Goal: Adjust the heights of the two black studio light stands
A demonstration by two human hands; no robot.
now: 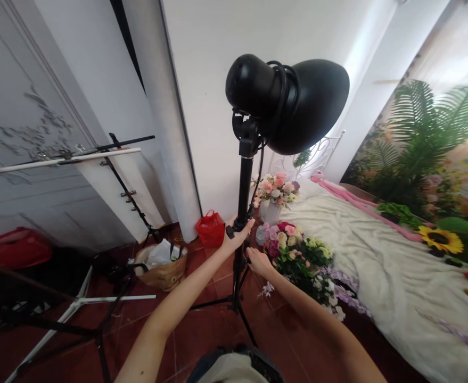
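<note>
Black light stand [245, 183], upright on red tiles [196, 335]. Left hand [236, 239]: fingers wrapped round pole. Right hand [260, 263]: fingers curled lower down, grip unclear. Advisable: left bearing the top-heavy weight, any clamp eased slowly.

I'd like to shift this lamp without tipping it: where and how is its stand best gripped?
Probably by the upright pole below the lamp head, coming from the near side and closing around it: the pole is slim, while the head is bulky and the legs splay out. Mind the cable hanging beside it.
</note>
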